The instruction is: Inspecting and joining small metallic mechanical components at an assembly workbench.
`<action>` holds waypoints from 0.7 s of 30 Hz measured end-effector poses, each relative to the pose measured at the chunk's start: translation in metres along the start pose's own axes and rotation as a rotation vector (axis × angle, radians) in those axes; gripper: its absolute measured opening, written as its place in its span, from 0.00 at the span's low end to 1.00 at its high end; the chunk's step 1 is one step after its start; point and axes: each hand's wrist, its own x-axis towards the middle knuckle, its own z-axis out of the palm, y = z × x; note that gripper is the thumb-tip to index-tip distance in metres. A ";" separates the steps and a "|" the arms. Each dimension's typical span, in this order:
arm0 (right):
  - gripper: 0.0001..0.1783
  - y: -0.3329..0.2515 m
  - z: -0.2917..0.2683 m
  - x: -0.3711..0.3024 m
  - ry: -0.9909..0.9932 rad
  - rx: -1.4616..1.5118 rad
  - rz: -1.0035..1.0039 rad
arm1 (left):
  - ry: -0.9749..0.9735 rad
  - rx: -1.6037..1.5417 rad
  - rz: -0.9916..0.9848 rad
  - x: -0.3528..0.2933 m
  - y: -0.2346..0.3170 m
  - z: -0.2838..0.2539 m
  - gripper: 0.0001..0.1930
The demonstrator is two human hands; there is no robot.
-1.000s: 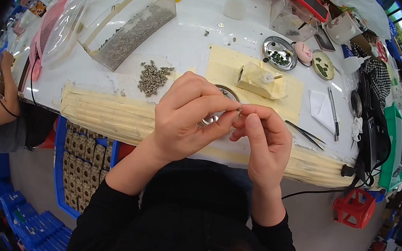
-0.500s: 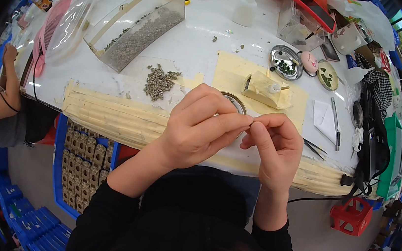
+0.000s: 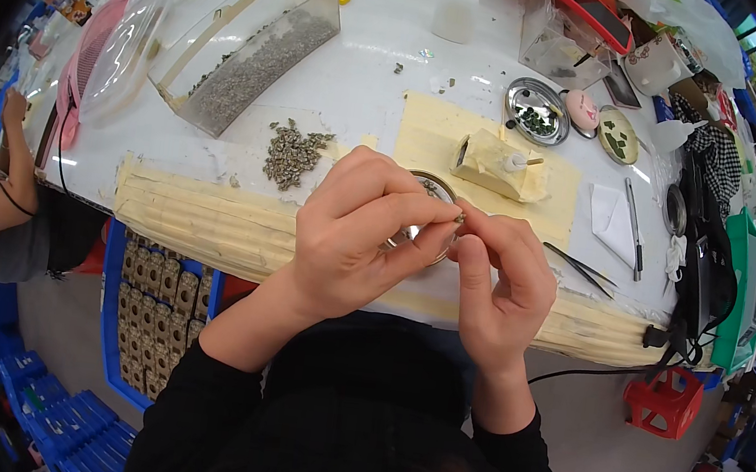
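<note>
From the head view, the left hand [image 3: 355, 233] has thumb and index finger pinched almost together on a tiny metallic piece [image 3: 460, 217], and so little of it shows that I can't make out its shape. The right hand [image 3: 510, 288] meets it with the index fingertip, thumb slightly apart; whether it grips too, I can't tell. Just below the fingertips, a round metal dish [image 3: 441, 183] is partly covered by the left hand, its contents mostly hidden. Left of the fingers lies a heap of small metallic parts [image 3: 294, 157]; to their right, tweezers [image 3: 580, 264] lie near the tape-padded edge [image 3: 202, 223] both arms cross. A taped block [image 3: 493, 167] sits close beyond the dish; farther out, toward the squeeze bottle [image 3: 455, 14], white tabletop [image 3: 373, 77] leaves some room.
</note>
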 end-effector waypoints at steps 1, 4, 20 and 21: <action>0.14 -0.001 0.000 0.000 -0.024 0.118 0.099 | 0.001 0.004 0.012 0.000 0.000 0.001 0.11; 0.13 -0.010 0.000 0.003 -0.008 0.375 0.301 | 0.012 0.031 0.040 -0.001 -0.001 0.002 0.11; 0.19 0.003 0.002 0.005 0.076 -0.441 -0.431 | 0.011 -0.032 -0.133 -0.002 0.002 0.000 0.12; 0.18 0.002 0.001 0.005 0.059 -0.403 -0.391 | 0.014 -0.041 -0.131 -0.002 0.003 0.000 0.12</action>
